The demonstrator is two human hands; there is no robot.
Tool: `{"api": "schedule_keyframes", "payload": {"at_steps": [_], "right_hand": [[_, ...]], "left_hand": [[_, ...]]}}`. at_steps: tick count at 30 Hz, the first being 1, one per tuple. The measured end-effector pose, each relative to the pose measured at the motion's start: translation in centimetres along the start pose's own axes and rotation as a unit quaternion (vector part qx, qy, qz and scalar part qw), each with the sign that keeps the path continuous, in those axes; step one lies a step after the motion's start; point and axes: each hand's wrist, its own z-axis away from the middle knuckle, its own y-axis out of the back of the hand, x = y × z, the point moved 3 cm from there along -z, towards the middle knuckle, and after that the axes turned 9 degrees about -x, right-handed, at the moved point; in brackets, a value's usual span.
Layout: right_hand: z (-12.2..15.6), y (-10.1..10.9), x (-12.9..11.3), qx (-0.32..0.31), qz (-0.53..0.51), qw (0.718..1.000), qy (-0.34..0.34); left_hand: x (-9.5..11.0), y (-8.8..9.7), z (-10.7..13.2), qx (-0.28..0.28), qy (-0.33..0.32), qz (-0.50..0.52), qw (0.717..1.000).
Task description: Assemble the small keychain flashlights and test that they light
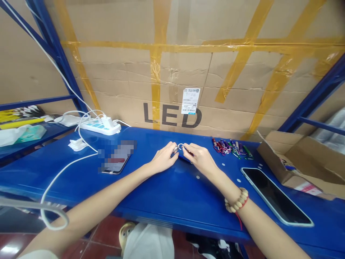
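Note:
My left hand (163,158) is closed in a pinch on a small metal piece at its fingertips. Opposite it, my right hand (201,160) pinches a silver metal ring (180,145), whose curve spans the gap between both hands. Something small and dark red (189,153) shows under the right fingers; its kind is hidden. Below that hand, a dark blue flat edge lies on the blue shelf top (161,194). To the right is a pile of small coloured cylinders with carabiner clips (233,148), in red, purple, green and other colours.
A phone (277,196) in a pale case lies right, before an open cardboard box (291,176). Another phone (118,158), partly blurred, lies left near a white power strip (101,126) with cables. A large taped carton (121,79) stands behind.

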Motion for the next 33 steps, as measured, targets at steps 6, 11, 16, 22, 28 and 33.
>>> {"api": "schedule_keyframes", "payload": {"at_steps": [6,11,16,22,28,33], "right_hand": [[0.1,-0.4,0.6,-0.076,-0.171,0.982,-0.019],[0.1,-2.1,0.3,-0.105,-0.315,0.939,-0.085],[-0.5,-1.7,2.1,-0.076,-0.393,0.909,-0.118],[1.2,1.4,9.0,0.042,-0.166,0.940,-0.295],[3.3,1.9,12.6,0.018,0.090,0.935,-0.343],[2.4,1.6,11.0,0.002,0.120,0.966,-0.230]], "left_hand": [[0.0,0.3,0.2,-0.028,0.018,-0.072,0.997],[-0.1,-0.3,0.1,-0.056,-0.026,-0.057,0.996],[-0.7,-0.7,-0.2,-0.045,-0.049,-0.007,0.998],[-1.1,-0.6,0.1,-0.096,-0.037,-0.083,0.991],[-0.8,-1.2,-0.1,-0.143,-0.099,-0.122,0.977],[-1.2,-1.2,-0.4,-0.120,-0.072,-0.115,0.983]]}}
